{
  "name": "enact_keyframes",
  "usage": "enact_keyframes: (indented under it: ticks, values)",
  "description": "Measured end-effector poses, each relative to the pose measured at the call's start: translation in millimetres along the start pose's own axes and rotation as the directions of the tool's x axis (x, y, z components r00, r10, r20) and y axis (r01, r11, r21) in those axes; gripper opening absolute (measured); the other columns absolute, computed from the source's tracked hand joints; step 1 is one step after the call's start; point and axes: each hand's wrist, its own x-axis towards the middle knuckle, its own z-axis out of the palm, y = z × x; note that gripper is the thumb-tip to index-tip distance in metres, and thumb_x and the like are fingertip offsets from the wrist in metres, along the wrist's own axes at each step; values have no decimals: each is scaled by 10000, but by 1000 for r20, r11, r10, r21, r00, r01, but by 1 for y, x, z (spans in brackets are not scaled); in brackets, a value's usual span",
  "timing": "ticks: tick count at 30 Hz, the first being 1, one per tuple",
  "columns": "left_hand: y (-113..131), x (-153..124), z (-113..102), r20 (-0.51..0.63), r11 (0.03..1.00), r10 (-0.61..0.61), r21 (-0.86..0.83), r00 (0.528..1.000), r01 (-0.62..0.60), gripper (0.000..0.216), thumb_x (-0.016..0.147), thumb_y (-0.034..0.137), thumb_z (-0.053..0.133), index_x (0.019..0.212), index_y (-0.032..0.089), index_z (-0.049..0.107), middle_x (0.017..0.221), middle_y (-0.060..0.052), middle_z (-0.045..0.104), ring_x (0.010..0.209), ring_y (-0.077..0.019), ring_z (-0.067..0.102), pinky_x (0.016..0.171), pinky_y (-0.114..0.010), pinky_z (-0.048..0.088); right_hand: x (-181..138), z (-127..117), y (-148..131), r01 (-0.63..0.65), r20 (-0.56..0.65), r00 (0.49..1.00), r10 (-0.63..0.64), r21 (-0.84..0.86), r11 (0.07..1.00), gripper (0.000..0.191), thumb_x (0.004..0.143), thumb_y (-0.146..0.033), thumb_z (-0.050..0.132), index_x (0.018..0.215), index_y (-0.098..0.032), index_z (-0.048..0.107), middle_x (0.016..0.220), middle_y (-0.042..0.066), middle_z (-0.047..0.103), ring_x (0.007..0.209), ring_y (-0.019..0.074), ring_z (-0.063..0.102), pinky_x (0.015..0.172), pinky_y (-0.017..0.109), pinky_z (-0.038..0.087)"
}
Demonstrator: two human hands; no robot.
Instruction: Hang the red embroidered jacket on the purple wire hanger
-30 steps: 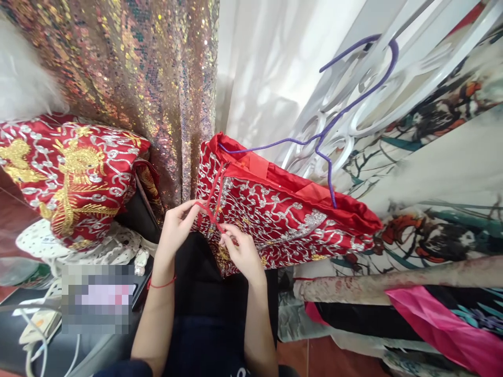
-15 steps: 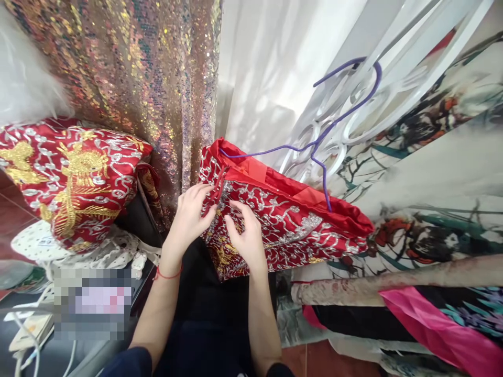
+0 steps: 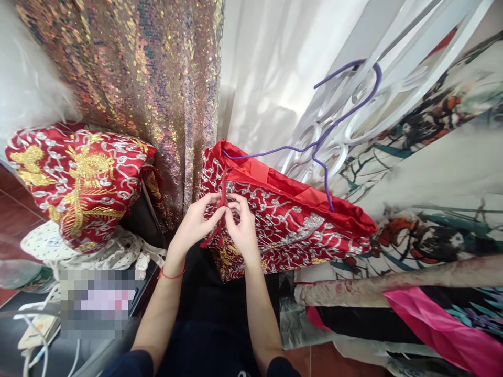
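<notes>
A red garment (image 3: 291, 217) with silver and gold embroidery hangs at a slant from a purple hanger (image 3: 348, 109), its shiny red waist edge at the top. Red tie cords (image 3: 223, 184) come down from its left end. My left hand (image 3: 195, 224) pinches the cords between thumb and fingers, in front of the fabric. Close against it, my right hand (image 3: 244, 230) pinches the same cords from the other side. The fingertips of both hands nearly meet, so the exact grip on the cords is partly hidden.
A folded red embroidered garment (image 3: 90, 183) lies at the left, above a dotted white cloth (image 3: 113, 246). White cables and a power strip (image 3: 39, 330) are at lower left. A sequinned curtain (image 3: 165, 94) hangs behind; a white ornamental frame (image 3: 387, 99) and floral fabrics stand right.
Both hands have come together, and the right hand's fingers have closed on the cords. The cords now run straighter downward, their ends showing below the left hand. The view has shifted slightly.
</notes>
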Motion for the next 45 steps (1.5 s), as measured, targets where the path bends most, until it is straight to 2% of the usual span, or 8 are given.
enact_keyframes:
  ticks: [5, 12, 16, 21, 29, 34, 41, 45]
  values:
    - [-5, -3, -4, 64, 984, -125, -118, 990, 132, 338, 929, 500, 621, 1024, 190, 718, 822, -29, 736, 729, -174, 671, 715, -276, 533, 3, -13, -4, -6, -14, 1000, 5, -24, 1000, 284, 982, -294, 522, 1249, -206, 561, 907, 25, 733, 841, 171, 725, 867, 326, 575]
    - [-8, 10, -25, 4, 996, -80, -49, 997, 80, 321, 887, 515, 673, 901, 215, 785, 922, -74, 797, 823, -226, 709, 790, -316, 539, 17, -32, -5, 4, 38, 999, 7, -285, 959, 211, 966, -250, 495, 993, -220, 702, 876, 51, 772, 799, 211, 736, 809, 355, 569]
    - [-9, 30, -40, -259, 995, -65, 59, 964, 83, 255, 926, 418, 640, 919, 190, 754, 824, -34, 754, 711, -162, 653, 731, -263, 496, 24, -49, -25, 6, -206, 976, -65, -274, 962, 197, 968, -267, 508, 986, -204, 693, 841, 44, 759, 760, 190, 740, 741, 328, 584]
    - [-10, 53, -50, -521, 984, -22, 141, 853, 112, 214, 953, 372, 598, 923, 186, 700, 817, -20, 708, 703, -139, 613, 730, -248, 474, 24, -67, -51, 55, -507, 844, -174, -240, 969, 157, 971, -317, 563, 974, -208, 676, 846, 30, 754, 783, 178, 752, 803, 339, 599]
    - [3, 57, -20, -164, 983, 150, 131, 975, -130, 243, 917, 346, 611, 1084, 176, 659, 1109, -101, 735, 1040, -226, 681, 976, -363, 512, 18, -52, -42, -71, -179, 982, 68, -14, 997, 113, 927, -290, 549, 1003, -220, 594, 758, -8, 689, 686, 146, 697, 684, 284, 565]
    - [18, 58, -8, -247, 979, 201, 81, 948, -186, 224, 961, 338, 576, 1065, 172, 686, 1089, -91, 741, 1022, -210, 684, 972, -354, 513, 23, -38, -41, -112, 28, 994, 110, 79, 991, 225, 976, -391, 518, 1075, -207, 600, 685, -34, 637, 540, 105, 572, 539, 237, 460]
    - [34, 60, -9, -238, 986, 53, -139, 970, -88, 293, 973, 414, 580, 998, 170, 742, 981, -72, 770, 892, -178, 709, 851, -308, 557, 19, -17, -50, 265, 78, 964, -253, -248, 932, 254, 1002, -204, 436, 1059, -215, 683, 1016, 72, 718, 933, 186, 679, 888, 356, 531]
    - [32, 65, -8, -145, 965, 0, -259, 989, -38, 303, 823, 411, 771, 1000, 169, 729, 967, -68, 784, 871, -182, 734, 831, -299, 595, 25, -8, -36, 215, -127, 944, -303, -459, 862, 181, 964, -186, 484, 994, -212, 660, 1069, 106, 682, 1019, 236, 640, 955, 426, 508]
